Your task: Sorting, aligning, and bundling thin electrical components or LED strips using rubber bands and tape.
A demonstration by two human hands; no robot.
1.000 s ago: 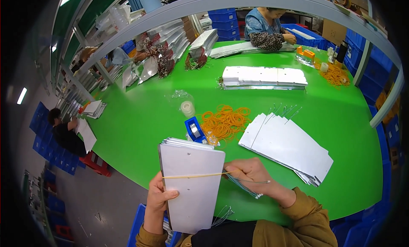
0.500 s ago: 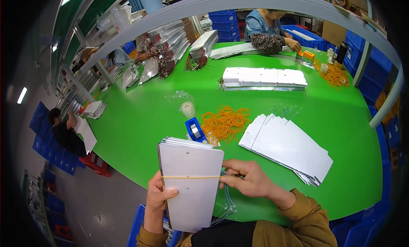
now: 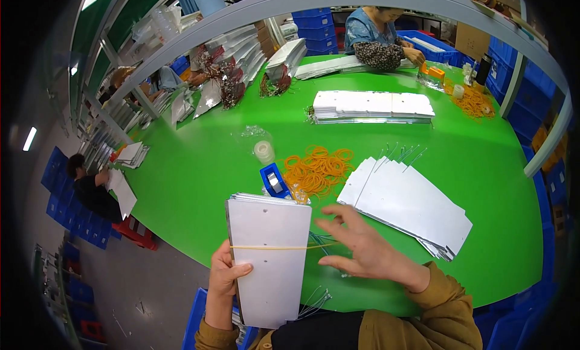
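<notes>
Over the near edge of the green table (image 3: 199, 169), the left hand (image 3: 225, 277) pinches the banded stack of white cards (image 3: 269, 256) while the right hand (image 3: 362, 250) hovers spread, so the rubber band (image 3: 275, 248) might slip and the cards fan loose.

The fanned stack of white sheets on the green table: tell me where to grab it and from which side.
Probably grip the fanned white sheets at the near-right corner, coming from the right hand side: there the edges overlap toward the table edge, with no rubber bands or tape dispenser nearby.

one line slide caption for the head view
Left hand holds a rubber-banded stack of white cards over a green table; right hand open beside it.
</notes>
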